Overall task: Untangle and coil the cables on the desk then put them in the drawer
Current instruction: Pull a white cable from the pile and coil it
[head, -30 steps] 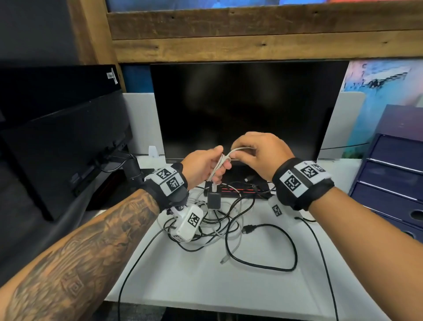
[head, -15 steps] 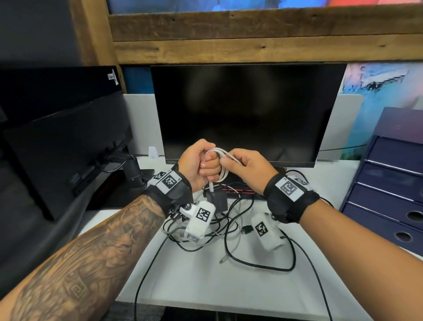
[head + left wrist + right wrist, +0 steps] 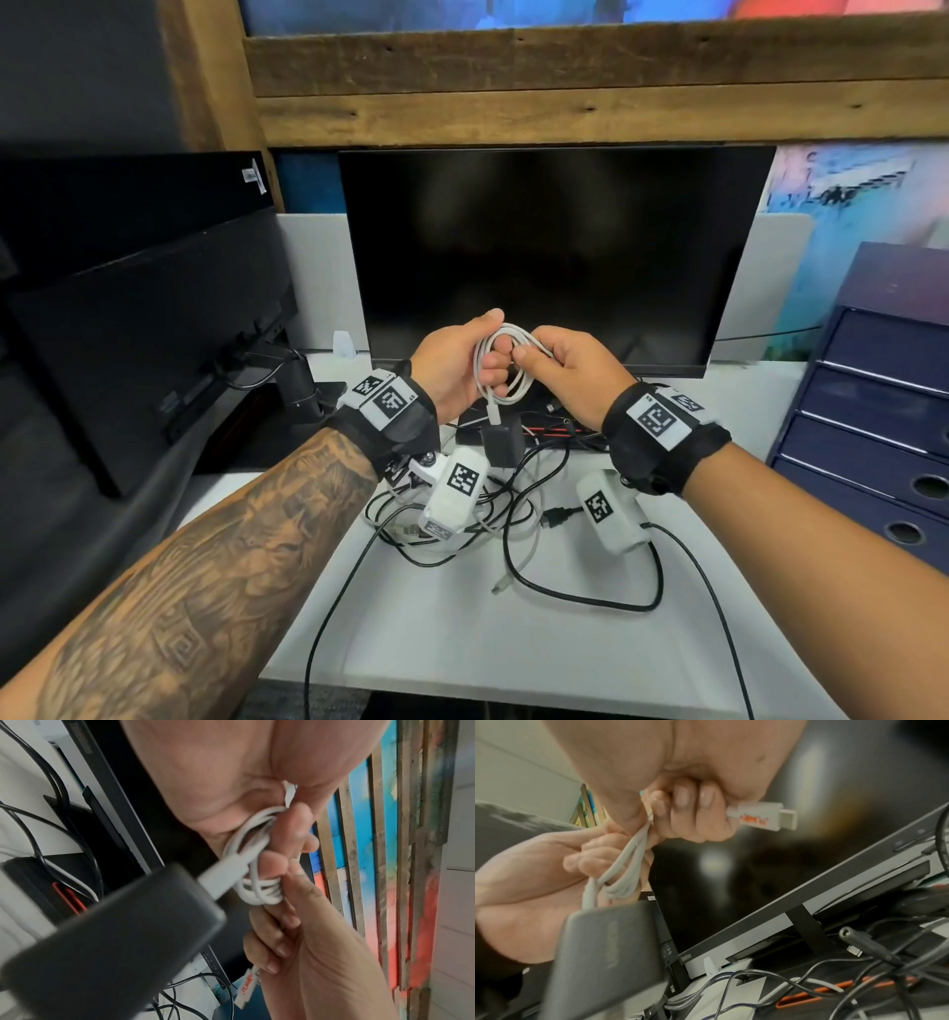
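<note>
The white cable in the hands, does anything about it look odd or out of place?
A black charger hangs from the white cable coiled between the left hand and right hand. Otherwise nothing stands out.

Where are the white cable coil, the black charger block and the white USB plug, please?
white cable coil (image 3: pixel 500 367), head view, left side of the loop.
black charger block (image 3: pixel 500 442), head view, its front face.
white USB plug (image 3: pixel 759 817), right wrist view, its white housing.
</note>
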